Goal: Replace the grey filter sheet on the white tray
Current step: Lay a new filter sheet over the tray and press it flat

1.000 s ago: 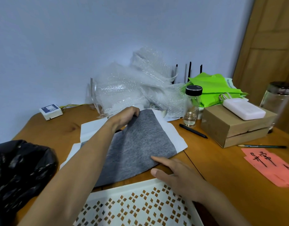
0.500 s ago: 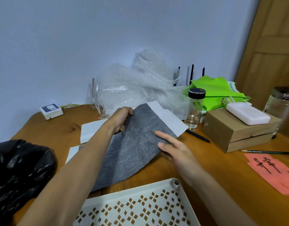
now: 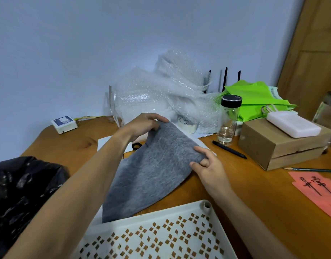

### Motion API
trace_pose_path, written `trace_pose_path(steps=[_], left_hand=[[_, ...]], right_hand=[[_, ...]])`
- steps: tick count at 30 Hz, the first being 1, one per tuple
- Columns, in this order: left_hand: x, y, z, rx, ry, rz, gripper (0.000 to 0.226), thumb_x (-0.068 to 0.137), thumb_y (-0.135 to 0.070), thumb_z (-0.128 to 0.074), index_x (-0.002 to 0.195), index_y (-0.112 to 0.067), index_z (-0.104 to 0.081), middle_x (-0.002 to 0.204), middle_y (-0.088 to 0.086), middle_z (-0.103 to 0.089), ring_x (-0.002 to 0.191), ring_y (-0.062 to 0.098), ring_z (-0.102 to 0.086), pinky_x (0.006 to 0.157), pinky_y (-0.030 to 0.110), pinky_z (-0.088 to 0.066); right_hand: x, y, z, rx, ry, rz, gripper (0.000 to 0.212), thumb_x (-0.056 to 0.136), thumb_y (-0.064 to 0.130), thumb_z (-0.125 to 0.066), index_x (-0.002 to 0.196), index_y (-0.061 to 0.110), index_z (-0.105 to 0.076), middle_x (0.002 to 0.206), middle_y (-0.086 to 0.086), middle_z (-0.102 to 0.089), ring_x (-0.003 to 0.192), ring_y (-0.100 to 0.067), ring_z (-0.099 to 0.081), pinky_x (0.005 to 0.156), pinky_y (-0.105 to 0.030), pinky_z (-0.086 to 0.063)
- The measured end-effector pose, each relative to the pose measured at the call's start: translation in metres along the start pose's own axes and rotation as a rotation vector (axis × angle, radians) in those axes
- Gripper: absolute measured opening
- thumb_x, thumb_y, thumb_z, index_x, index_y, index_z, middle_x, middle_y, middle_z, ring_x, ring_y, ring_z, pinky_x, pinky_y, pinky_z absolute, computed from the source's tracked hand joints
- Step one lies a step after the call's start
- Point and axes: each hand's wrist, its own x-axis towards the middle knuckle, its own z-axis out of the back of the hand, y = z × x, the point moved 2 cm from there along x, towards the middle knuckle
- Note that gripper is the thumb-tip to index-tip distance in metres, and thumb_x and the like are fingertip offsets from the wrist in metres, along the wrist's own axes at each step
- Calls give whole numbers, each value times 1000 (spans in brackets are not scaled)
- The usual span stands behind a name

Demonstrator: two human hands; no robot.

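A grey filter sheet [image 3: 151,171] slopes up from the wooden table, its far edge lifted. My left hand [image 3: 142,124] pinches the sheet's far left corner. My right hand [image 3: 207,163] grips its right corner between thumb and fingers. White paper [image 3: 112,144] lies under and behind the sheet. The white tray [image 3: 161,238], with diamond-shaped cut-outs, lies at the near edge of the table just in front of the sheet's lower edge.
A black plastic bag [image 3: 20,199] sits at the left. Bubble wrap [image 3: 161,96], a tape roll [image 3: 187,124], a glass bottle [image 3: 229,118], a black pen [image 3: 229,151], a cardboard box [image 3: 278,144] and pink paper [image 3: 317,189] crowd the back and right.
My right hand moved from the table up to the sheet's right corner and took hold of it. Both hands have raised the sheet's far edge off the white paper.
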Motion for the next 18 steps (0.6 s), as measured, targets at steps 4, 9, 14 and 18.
trace_pose_path(steps=[4, 9, 14, 18], left_hand=[[-3, -14, -7, 292, 20, -51, 41, 88, 6, -53, 112, -17, -77, 119, 1, -66, 110, 17, -59, 97, 31, -51], [-6, -36, -17, 700, -26, -189, 21, 85, -4, -63, 97, -18, -73, 98, -3, -67, 98, 20, -64, 77, 28, -48], [-11, -50, -21, 816, -66, -262, 17, 82, -8, -66, 81, -23, -60, 104, 1, -50, 83, 22, -57, 65, 25, -41], [-18, -54, -18, 661, 28, -274, 19, 82, 1, -57, 81, -18, -59, 82, -5, -59, 78, 17, -53, 61, 24, -39]], right_hand=[[0, 3, 5, -120, -76, -16, 50, 91, 20, -72, 139, 20, -56, 85, -18, -73, 89, -35, -69, 86, -45, -55], [-2, -2, 10, -228, -94, -5, 29, 91, 24, -71, 119, 24, -69, 81, 9, -77, 84, -24, -74, 77, -50, -61], [-10, 2, 12, -356, -130, 138, 14, 88, 43, -71, 87, 29, -70, 77, 7, -70, 75, -11, -66, 69, -41, -58], [-11, 4, 15, -501, -136, 204, 21, 82, 52, -70, 81, 31, -66, 89, 8, -50, 87, -11, -51, 71, -31, -45]])
